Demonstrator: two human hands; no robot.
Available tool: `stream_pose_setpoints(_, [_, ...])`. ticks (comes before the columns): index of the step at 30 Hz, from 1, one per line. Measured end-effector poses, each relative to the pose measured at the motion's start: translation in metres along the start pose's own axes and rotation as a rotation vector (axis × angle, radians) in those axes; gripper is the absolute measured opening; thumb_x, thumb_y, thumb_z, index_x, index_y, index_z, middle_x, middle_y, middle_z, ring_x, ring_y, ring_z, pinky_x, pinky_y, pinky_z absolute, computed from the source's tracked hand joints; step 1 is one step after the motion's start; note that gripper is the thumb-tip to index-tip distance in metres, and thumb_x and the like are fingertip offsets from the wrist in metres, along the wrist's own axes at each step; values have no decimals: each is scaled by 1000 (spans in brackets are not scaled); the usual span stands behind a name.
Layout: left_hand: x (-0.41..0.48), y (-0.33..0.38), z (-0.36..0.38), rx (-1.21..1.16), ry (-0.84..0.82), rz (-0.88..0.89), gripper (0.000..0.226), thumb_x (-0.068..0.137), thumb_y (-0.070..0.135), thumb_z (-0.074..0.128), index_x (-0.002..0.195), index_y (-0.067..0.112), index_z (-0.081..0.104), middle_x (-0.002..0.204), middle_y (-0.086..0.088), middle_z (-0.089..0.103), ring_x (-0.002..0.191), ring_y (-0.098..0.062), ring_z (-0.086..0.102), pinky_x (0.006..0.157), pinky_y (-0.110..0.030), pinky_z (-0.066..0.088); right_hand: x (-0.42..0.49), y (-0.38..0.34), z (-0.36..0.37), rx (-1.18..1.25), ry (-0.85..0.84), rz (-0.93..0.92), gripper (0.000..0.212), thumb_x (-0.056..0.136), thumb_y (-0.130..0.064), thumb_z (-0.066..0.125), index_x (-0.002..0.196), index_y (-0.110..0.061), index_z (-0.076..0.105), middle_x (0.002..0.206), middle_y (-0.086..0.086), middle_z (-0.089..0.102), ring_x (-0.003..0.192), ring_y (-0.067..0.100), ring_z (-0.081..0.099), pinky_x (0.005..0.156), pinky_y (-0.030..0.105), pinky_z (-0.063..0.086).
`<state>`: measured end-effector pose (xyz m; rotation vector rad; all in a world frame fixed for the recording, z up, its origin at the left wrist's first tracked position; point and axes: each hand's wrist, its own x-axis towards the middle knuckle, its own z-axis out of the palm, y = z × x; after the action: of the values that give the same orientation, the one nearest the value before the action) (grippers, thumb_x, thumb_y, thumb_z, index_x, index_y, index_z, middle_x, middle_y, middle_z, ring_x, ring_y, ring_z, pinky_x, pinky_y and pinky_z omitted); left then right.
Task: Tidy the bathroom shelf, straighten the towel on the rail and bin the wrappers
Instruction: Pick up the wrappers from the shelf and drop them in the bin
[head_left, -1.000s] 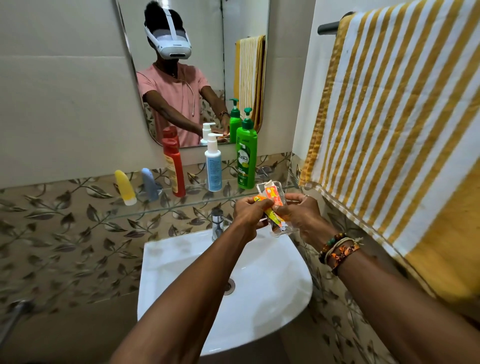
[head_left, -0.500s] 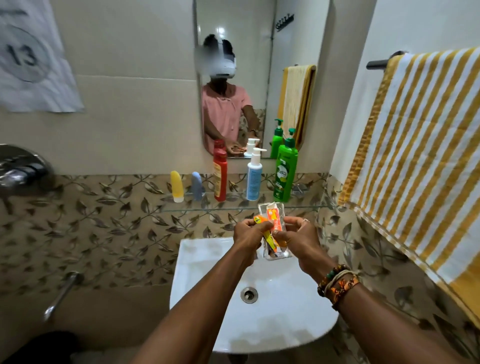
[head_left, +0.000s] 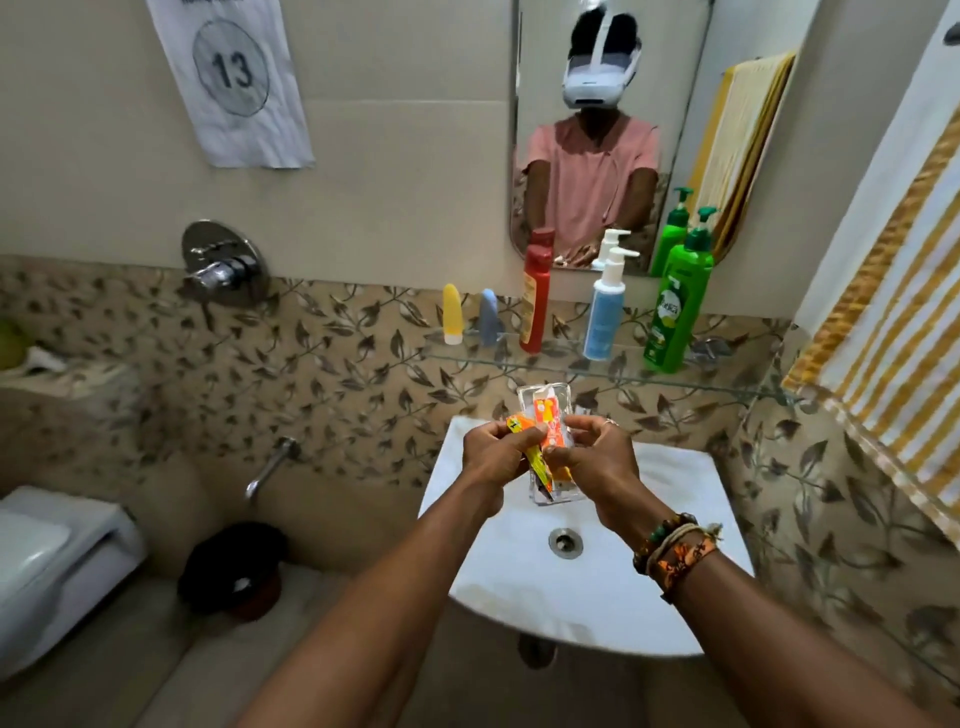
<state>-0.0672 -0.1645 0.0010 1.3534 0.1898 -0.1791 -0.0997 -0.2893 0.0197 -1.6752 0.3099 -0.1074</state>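
Observation:
Over the white sink (head_left: 670, 587) my left hand (head_left: 493, 454) and my right hand (head_left: 592, 462) together grip a bunch of orange, yellow and clear wrappers (head_left: 548, 415). Behind them runs the glass shelf (head_left: 727, 387) with a yellow tube (head_left: 452, 314), a blue-grey tube (head_left: 488, 317), a red bottle (head_left: 535, 299), a white and blue pump bottle (head_left: 605, 312) and a green pump bottle (head_left: 678, 306), all upright. The yellow-and-white striped towel (head_left: 893, 332) hangs on the rail at the right edge.
A black bin (head_left: 234, 569) stands on the floor left of the sink, beside a white toilet (head_left: 52, 566). A wall tap (head_left: 270, 465) and a shower mixer (head_left: 223, 267) jut from the tiled wall. A mirror (head_left: 608, 130) hangs above the shelf.
My view has swung left and pulled back, bringing the bin, toilet and numbered paper sheet into sight. Both hands still hold the wrappers over the sink.

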Motion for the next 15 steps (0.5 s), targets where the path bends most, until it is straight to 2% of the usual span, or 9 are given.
stream_pose_setpoints(4, [-21, -18, -31, -43, 88, -23, 10, 85, 5, 75, 92, 3, 69, 92, -15, 74, 74, -21, 71, 74, -32, 62, -14, 17, 23, -11, -81, -1, 56, 75, 2, 79, 125, -10, 58, 116, 7, 60, 98, 19, 61, 62, 21, 50])
stream_pose_setpoints(8, [-40, -26, -70, -80, 195, -47, 23, 84, 4, 75, 104, -3, 67, 91, -14, 74, 70, -18, 71, 66, -28, 62, -29, 32, 60, -71, -156, 4, 58, 74, -3, 82, 126, -11, 59, 124, 10, 60, 112, 23, 59, 78, 30, 54])
stream_pose_setpoints(10, [-48, -29, -91, -95, 237, -51, 24, 83, 4, 76, 105, -1, 68, 95, -15, 75, 72, -19, 71, 67, -29, 61, -39, 36, 78, -84, -195, 10, 59, 74, -4, 82, 127, -11, 58, 123, 9, 60, 111, 23, 59, 78, 29, 53])
stream_pose_setpoints(13, [-60, -32, -126, -108, 313, -56, 15, 83, 7, 77, 96, 7, 70, 87, -9, 76, 70, -17, 71, 74, -32, 61, -55, 36, 110, -104, -269, -8, 58, 74, -4, 82, 126, -11, 58, 120, 7, 59, 109, 22, 59, 73, 25, 52])
stream_pose_setpoints(15, [-67, -31, -149, -117, 360, -61, 16, 82, 9, 78, 95, 8, 70, 86, -8, 76, 70, -16, 70, 77, -34, 60, -64, 35, 132, -121, -307, -17, 53, 73, -3, 82, 121, -11, 60, 113, 5, 61, 101, 18, 61, 67, 23, 51])
